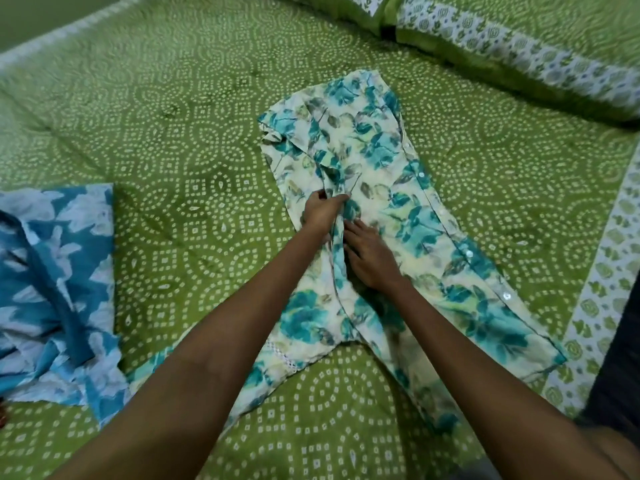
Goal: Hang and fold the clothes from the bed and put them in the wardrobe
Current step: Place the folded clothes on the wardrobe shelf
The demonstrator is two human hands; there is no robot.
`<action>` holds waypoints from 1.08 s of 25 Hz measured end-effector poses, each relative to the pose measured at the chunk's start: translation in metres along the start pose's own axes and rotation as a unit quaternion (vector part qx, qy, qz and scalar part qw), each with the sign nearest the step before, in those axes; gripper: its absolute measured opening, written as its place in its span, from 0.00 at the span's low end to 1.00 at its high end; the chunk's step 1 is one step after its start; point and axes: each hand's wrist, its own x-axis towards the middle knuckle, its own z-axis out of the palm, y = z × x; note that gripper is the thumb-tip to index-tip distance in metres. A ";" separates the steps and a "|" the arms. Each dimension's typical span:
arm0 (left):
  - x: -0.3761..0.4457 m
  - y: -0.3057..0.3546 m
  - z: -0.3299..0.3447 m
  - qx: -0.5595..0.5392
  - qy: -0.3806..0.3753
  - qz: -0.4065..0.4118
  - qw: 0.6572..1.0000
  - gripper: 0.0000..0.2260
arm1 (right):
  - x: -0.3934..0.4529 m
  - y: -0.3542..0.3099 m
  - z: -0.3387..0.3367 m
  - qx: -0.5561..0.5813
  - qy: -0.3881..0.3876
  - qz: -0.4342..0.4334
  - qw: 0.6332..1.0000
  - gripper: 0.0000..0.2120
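Here, on a bed (pixel 194 161) spread with a green dotted cover, a cream garment printed with teal flowers (pixel 384 188) lies partly folded, its long axis running from the collar end, far from the person, down toward the near right edge, with a line of pale buttons along its right side. The left hand (pixel 323 211) pinches a raised ridge of the cloth near the garment's middle, fingers curled round the fabric; the right hand (pixel 369 254) rests just beside and below it, fingers fairly straight and laid flat on the cloth, seemingly holding the layer down. Both hands meet almost on the garment's centre line, so the unfolded length stretches away from the grip in two directions: the upper part beyond the left hand, the hem toward the person's body. The left hand, already holding the fold, looks better placed to carry it across or along that axis. A second, blue-and-white garment (pixel 55 285) waits well apart at the left, crumpled. Green pillows (pixel 519 46) sit at the head. No wardrobe is in sight.
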 end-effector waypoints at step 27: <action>0.177 0.123 -0.077 -0.191 0.026 0.022 0.981 0.12 | 0.041 0.034 0.039 -0.090 0.140 -0.098 0.981 0.24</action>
